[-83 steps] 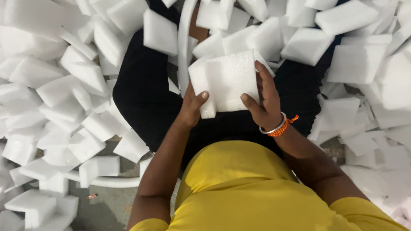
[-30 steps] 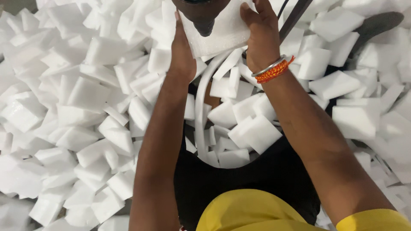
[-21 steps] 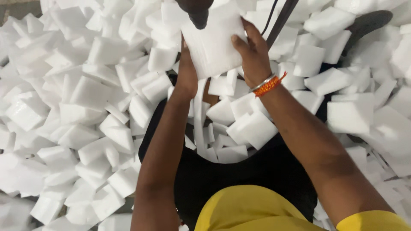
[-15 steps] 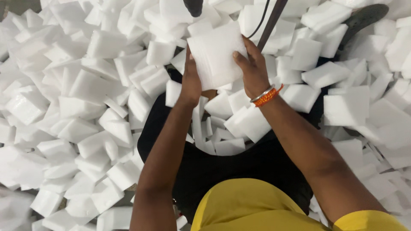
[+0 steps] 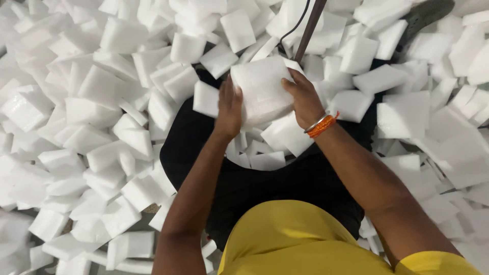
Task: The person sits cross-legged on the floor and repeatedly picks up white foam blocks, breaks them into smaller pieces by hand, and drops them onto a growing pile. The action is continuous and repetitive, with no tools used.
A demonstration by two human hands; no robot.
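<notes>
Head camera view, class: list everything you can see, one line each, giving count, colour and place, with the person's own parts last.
Foam block: one, white, held up between both hands at centre.
Loose foam blocks: too many to count, white, piled all around and in the lap.
Rod: one, dark reddish-brown, slanting at top centre behind the held block.
Cable: one, black, thin, beside the rod.
Bangles: silver and orange, on the right wrist.
Shirt: one, yellow, bottom centre.
Trousers: black, under the lap pieces.
Left hand: grip on the block's left edge.
Right hand: grip on its right edge.
</notes>
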